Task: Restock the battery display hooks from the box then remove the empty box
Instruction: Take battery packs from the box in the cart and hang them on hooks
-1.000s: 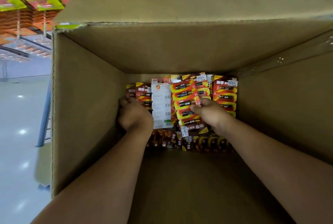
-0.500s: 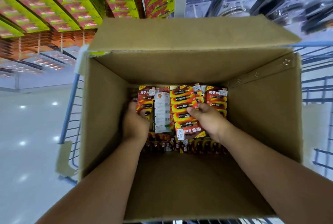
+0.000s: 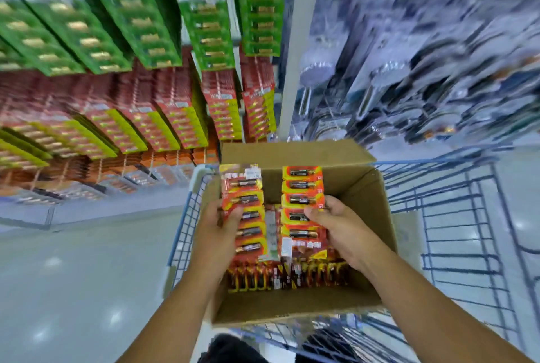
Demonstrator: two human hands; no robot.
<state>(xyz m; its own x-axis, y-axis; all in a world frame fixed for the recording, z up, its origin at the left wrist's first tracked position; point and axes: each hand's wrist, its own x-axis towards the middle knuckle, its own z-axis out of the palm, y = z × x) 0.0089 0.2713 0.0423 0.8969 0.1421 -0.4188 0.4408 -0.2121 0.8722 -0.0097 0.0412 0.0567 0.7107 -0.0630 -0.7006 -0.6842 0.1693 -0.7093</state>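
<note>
1. Far left, rows of red and yellow battery packs (image 3: 163, 126) hang on the store display, with green packs (image 3: 146, 29) above them. They look blurry.
2. The left hand (image 3: 217, 234) grips a stack of red battery packs (image 3: 244, 202). The thumb lies on the front and the fingers curl round the left edge. The stack is lifted over the left part of the box.
3. A thin pale card (image 3: 271, 234) stands between the two stacks.
4. The right hand (image 3: 340, 231) grips another stack of orange and yellow packs (image 3: 302, 202). The thumb presses on the front and the fingers wrap behind the right edge.
5. More packs (image 3: 287, 276) lie in a row at the bottom of the cardboard box (image 3: 371, 202), under both hands.
6. The box is open at the top and sits in a blue wire cart (image 3: 455, 216).
7. Far right, shiny grey goods (image 3: 409, 70) hang on the shelves, too blurry to tell what they are.
</note>
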